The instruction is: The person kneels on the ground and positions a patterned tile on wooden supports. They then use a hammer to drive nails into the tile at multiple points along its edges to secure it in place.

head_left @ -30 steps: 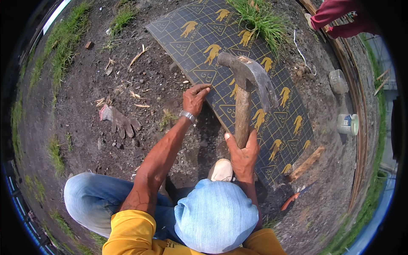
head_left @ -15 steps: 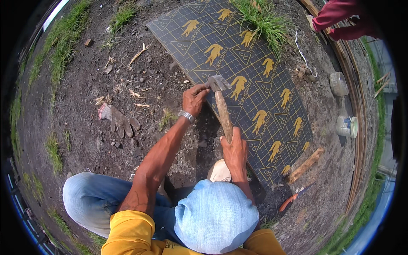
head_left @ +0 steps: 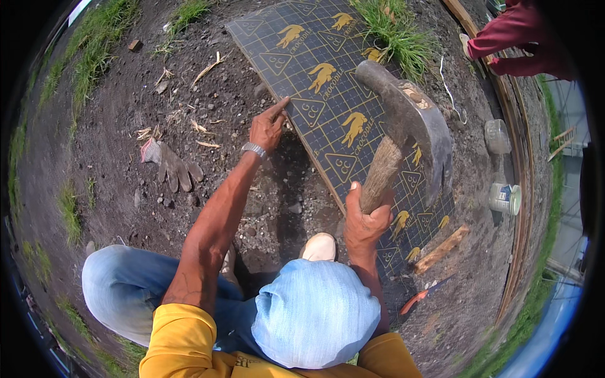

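Observation:
My right hand (head_left: 367, 222) is closed around the wooden handle of a claw hammer (head_left: 419, 120), raised over a dark sheet of plywood (head_left: 302, 135) with yellow grid lines and animal prints. The metal head looms large, its claw pointing down to the right. At the panel's left edge is my left hand (head_left: 268, 131), a watch on its wrist. Its index finger stretches out to that edge, while the other fingers are bent and partly hidden. No held object shows in it.
A grey work glove (head_left: 173, 169) lies on the dirt at left. Near the panel's lower right corner are a wood scrap (head_left: 441, 251) and an orange-handled blade (head_left: 416, 302). A white bucket (head_left: 504, 198) and a clear container (head_left: 497, 137) stand by long boards. Another person's red-clad legs (head_left: 520, 44) show at upper right.
The hammer has risen from the panel's edge, up and to the right with my right hand. My left hand has shifted slightly left, its index finger now stretched toward the edge.

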The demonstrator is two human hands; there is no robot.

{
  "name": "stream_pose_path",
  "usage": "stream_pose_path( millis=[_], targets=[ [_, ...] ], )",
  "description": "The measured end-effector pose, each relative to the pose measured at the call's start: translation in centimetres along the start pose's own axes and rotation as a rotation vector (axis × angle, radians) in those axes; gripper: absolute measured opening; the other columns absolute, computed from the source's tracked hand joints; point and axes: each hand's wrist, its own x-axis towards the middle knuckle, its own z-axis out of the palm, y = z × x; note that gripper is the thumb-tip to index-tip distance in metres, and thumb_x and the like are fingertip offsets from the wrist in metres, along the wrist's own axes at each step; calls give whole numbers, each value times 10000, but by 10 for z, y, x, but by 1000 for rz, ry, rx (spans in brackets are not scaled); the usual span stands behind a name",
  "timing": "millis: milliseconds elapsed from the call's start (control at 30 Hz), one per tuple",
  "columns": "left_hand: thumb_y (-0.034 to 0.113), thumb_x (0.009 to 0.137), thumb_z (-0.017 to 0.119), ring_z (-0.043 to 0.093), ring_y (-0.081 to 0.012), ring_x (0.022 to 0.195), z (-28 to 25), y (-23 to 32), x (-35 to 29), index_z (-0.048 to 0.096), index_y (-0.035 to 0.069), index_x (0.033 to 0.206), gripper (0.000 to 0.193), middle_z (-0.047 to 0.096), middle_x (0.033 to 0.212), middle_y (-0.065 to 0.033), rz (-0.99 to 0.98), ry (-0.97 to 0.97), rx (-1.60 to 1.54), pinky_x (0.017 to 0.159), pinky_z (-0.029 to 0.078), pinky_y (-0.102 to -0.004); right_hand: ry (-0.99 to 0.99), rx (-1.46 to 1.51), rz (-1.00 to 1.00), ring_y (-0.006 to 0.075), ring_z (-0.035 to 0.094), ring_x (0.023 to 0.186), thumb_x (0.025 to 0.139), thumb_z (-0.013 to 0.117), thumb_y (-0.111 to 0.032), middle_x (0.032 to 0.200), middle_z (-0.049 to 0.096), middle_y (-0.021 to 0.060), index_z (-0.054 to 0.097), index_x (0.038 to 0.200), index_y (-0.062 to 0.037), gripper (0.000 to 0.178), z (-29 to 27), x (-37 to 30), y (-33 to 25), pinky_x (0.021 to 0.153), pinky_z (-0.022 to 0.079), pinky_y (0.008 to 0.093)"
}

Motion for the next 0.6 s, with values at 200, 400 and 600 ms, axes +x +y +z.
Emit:
stream_pose_path(
  millis=[200, 400, 600],
  targets=[
    [177, 1031, 603, 750, -353, 913, -16, -2, 4, 597, 374, 1487, 497, 780, 1107, -149, 126, -98, 268, 799, 564, -446, -366, -72, 296, 408, 704, 746, 923, 723, -178, 779, 668, 220, 566, 1126, 23, 325, 13, -5, 7, 685, 538, 496],
    [212, 1056, 600, 699, -380, 732, -26, 8, 4, 565, 425, 1503, 497, 741, 861, -189, 87, -176, 408, 690, 517, -499, 160, 543, 175, 156, 595, 582, 988, 710, -85, 720, 623, 92, 572, 959, -16, 157, -44, 54, -87, 595, 540, 349],
    [191, 1047, 575, 714, -395, 810, -28, 5, 2, 526, 462, 1517, 544, 747, 949, -192, 71, -188, 416, 703, 524, -511, 105, 410, 127, 255, 621, 592, 970, 685, -80, 749, 641, 139, 557, 1073, 13, 189, -15, 37, -42, 627, 558, 418]
  ],
)
